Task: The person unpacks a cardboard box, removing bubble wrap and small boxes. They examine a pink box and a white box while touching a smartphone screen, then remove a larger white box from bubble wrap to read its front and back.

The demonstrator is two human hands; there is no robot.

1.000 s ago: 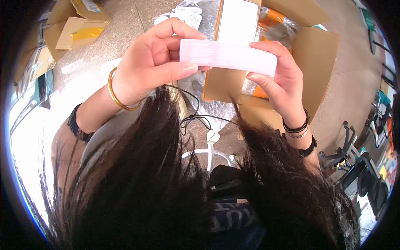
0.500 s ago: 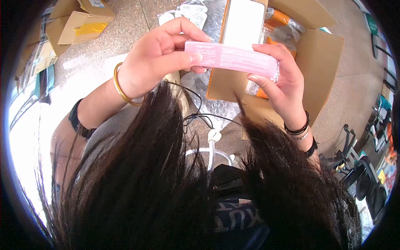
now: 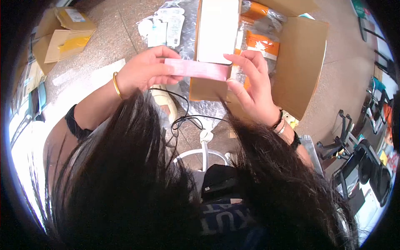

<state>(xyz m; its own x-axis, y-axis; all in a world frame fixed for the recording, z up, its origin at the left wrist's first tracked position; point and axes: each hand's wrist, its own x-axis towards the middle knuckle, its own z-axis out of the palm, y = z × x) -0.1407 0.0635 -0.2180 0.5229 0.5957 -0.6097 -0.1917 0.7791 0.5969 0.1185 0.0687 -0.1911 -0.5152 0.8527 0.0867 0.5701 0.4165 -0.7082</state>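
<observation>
A slim pink box (image 3: 196, 69) with pale print, blurred by motion, is held level in front of me. My left hand (image 3: 152, 68) pinches its left end between thumb and fingers. My right hand (image 3: 254, 81) is spread around its right end, index finger above and thumb below; whether the fingertips touch it is hard to tell. Just behind the pink box, a phone-like slab with a blank white face (image 3: 218, 31) stands over the open cardboard box (image 3: 302, 66). Orange-and-white packets (image 3: 262, 43) in clear wrap lie inside that carton.
Another open cardboard box (image 3: 77, 39) sits at the upper left. White packs (image 3: 175, 27) and bubble wrap lie on the floor beside the carton. A black cable (image 3: 187, 118) and white tubular stand (image 3: 205, 152) are below my hands. Chair bases (image 3: 343, 135) stand at the right.
The pink box has moved left in view and tilted, so its printed face looks narrower. Both hands moved left with it. The scene has shifted left as the head turned.
</observation>
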